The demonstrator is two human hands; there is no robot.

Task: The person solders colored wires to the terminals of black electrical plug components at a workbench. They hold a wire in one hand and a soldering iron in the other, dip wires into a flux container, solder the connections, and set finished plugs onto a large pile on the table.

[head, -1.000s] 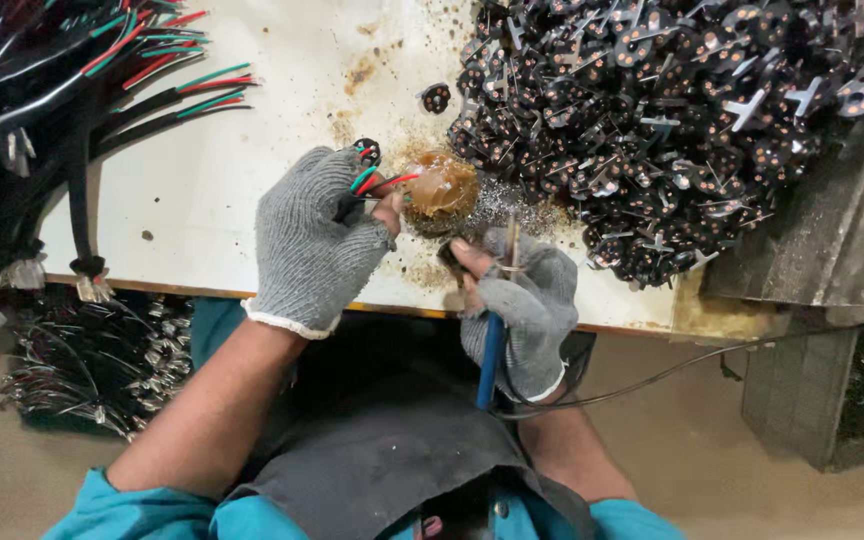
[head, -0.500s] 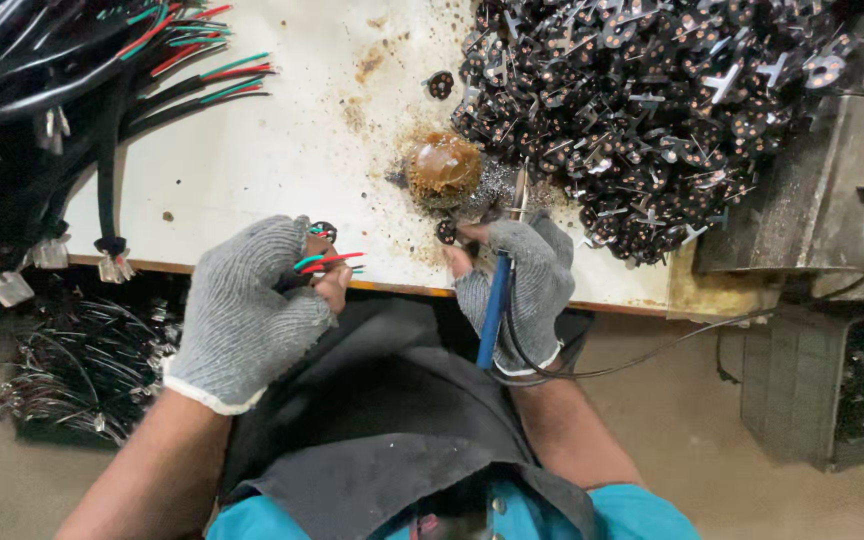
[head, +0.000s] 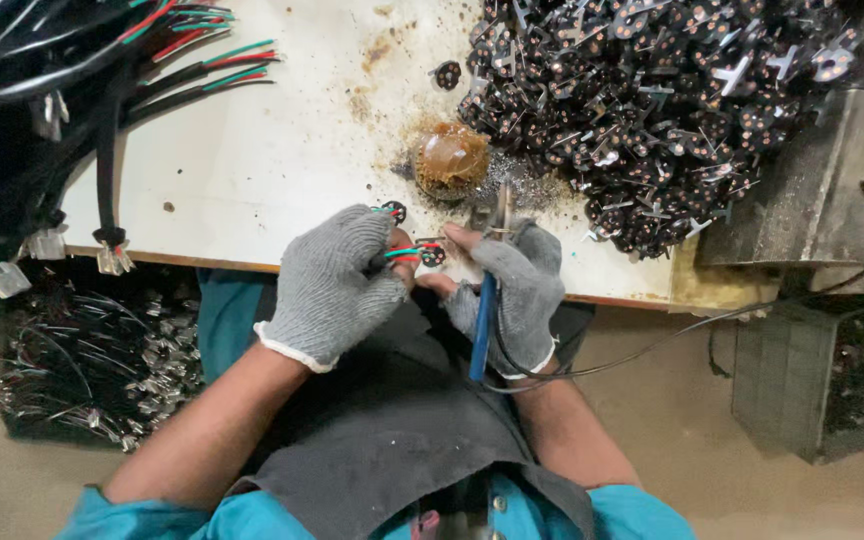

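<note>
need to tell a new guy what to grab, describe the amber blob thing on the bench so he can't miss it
Start at the white bench top and find the big heap of small black parts on its right side. At the heap's lower left edge, just beyond the two gloved hands, sits a brownish-amber lump, the only glossy, translucent thing there.

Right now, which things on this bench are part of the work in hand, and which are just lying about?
In use:
- left hand in grey knit glove, pinching the red and green wire ends
- small round black connector piece
- right hand, holding the blue-handled soldering iron
- amber lump of flux

Lying about:
- heap of black connector pieces
- bundle of black cables
</note>
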